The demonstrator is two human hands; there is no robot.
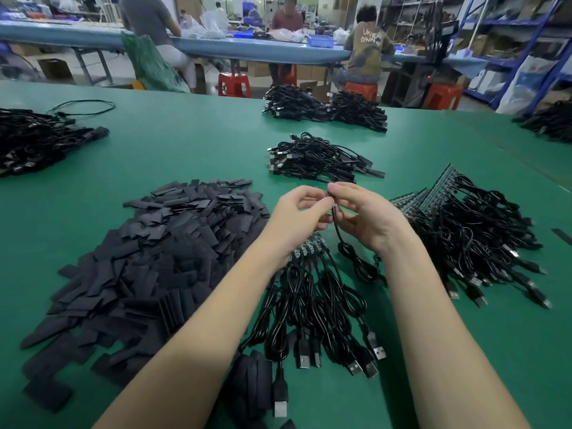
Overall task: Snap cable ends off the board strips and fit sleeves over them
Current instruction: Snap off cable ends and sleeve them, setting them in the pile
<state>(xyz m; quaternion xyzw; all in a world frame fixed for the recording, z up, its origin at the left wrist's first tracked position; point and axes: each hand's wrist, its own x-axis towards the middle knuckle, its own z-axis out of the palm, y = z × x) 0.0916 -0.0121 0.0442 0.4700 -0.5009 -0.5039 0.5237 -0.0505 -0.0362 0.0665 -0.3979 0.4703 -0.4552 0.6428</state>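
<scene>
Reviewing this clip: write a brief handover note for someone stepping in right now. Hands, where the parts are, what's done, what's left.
Left hand and right hand both pinch one cable end above the mat; its cable hangs down.
Sleeve pile lies left. A board strip with cables attached lies under the left wrist; more strips are stacked right.
Done: sleeved cables piled ahead.
Left: whether a sleeve is on this end is hidden; then the remaining strips.

A single wide-angle camera worn on the head looks forward and down, close over the person's forearms and the green tabletop (192,144), its view reaching to a workbench (247,48) and shelving (507,32) well beyond.
</scene>
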